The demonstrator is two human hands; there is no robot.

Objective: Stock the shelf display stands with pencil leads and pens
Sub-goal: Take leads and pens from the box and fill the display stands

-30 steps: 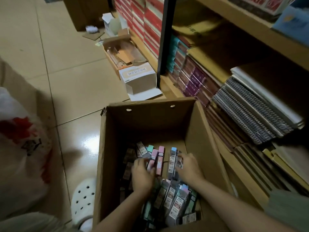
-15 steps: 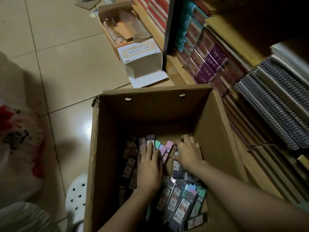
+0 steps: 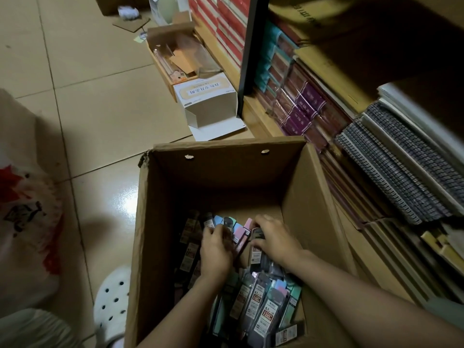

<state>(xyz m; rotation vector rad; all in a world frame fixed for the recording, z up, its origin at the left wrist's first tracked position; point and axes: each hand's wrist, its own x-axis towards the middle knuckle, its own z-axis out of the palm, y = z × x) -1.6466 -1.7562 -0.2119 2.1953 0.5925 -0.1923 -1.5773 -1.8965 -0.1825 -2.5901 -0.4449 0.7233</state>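
An open brown cardboard box (image 3: pixel 296 194) stands on the floor in front of me. Its bottom holds several pencil lead cases (image 3: pixel 261 302) with pink, blue, green and grey caps and red price labels. Both hands are down inside the box. My left hand (image 3: pixel 216 249) lies over the cases on the left with its fingers curled on a few of them. My right hand (image 3: pixel 275 237) has its fingers curled round a dark lead case (image 3: pixel 256 254) near the box's middle. The fingertips of both hands are partly hidden.
A wooden shelf unit (image 3: pixel 261 114) on the right holds spiral notebooks (image 3: pixel 401 167) and purple and red packs. On the tiled floor behind the box lie a white carton (image 3: pixel 208 101) and an open tray box (image 3: pixel 175 56). A plastic bag (image 3: pixel 25 222) and a white clog (image 3: pixel 113 300) sit left.
The left hand's fingers went from stretched flat over the cases to curled on them. The right hand shifted slightly and closed round a dark case. The camera view tilted up a little.
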